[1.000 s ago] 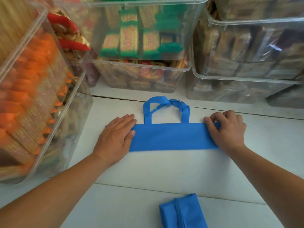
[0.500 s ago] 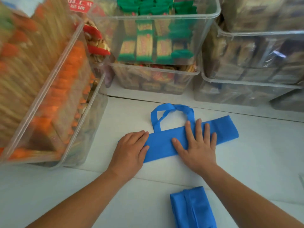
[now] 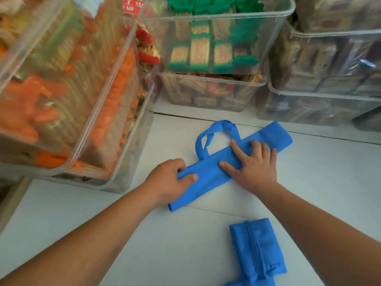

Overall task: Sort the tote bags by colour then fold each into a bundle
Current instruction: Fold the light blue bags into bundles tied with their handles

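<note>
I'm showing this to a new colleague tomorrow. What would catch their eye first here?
A bright blue tote bag, folded into a long strip, lies slantwise on the white table. The left hand grips its near end and the right hand presses flat on its middle. A folded blue bundle sits near the bottom edge, and clear bins of orange and green snack packets crowd the left and back.

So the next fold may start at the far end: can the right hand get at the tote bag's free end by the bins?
Probably yes. The tote bag's free end lies bare on the table just beyond the right hand, short of the clear bins.
</note>
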Motion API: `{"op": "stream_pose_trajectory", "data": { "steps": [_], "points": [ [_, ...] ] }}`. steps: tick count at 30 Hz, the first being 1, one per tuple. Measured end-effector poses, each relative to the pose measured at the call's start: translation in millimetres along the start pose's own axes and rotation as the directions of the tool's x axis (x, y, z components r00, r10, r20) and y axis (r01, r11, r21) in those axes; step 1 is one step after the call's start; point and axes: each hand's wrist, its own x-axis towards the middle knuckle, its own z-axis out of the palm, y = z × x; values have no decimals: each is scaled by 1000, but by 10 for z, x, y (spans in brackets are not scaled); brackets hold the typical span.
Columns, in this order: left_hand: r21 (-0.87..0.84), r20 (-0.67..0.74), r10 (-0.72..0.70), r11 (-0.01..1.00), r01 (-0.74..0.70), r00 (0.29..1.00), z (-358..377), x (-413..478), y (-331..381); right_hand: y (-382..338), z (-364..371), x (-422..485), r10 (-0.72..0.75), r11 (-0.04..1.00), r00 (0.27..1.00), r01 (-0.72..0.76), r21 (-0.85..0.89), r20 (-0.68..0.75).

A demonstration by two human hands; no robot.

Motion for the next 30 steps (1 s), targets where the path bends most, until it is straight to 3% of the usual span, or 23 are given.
{"op": "stream_pose_trajectory", "data": {
  "steps": [5, 10, 13, 14, 16, 18, 20, 24, 27, 30],
  "points": [
    [-311, 113, -176, 928, 204, 978, -147, -143, -41, -65, -19, 19, -50, 989, 998, 54, 140, -36],
    [-409, 77, -146, 897, 165, 986, -121, -681, -78, -327, 33, -269, -155, 931, 980, 188, 314, -128],
    [-527, 177, -93, 832, 174, 980, -334, -1045, -61, -521, -21, -540, -288, 851, 956, 278, 446, -46],
    [-553, 221, -74, 812, 187, 973, -424, -1142, -19, -546, -27, -618, -323, 795, 946, 257, 549, 26],
    [-596, 250, -45, 780, 190, 967, -553, -1251, 75, -578, -122, -822, -376, 607, 891, 28, 794, 256],
    [-672, 229, -70, 710, 209, 971, -603, -1256, 211, -548, -129, -979, -453, 414, 815, -168, 895, 362],
    [-712, 165, -171, 660, 238, 971, -605, -1163, 351, -526, -168, -1036, -499, 374, 789, -176, 910, 358],
    [-654, 49, -387, 685, 322, 921, -528, -787, 586, -493, -454, -925, -536, 374, 773, -142, 917, 338],
    [-707, 61, -421, 621, 337, 905, -441, -488, 702, -464, -560, -873, -529, 300, 791, -166, 939, 309],
    [-721, 171, -392, 575, 386, 904, -341, -260, 770, -475, -533, -799, -284, 337, 903, -221, 915, 322]
  ]
}}
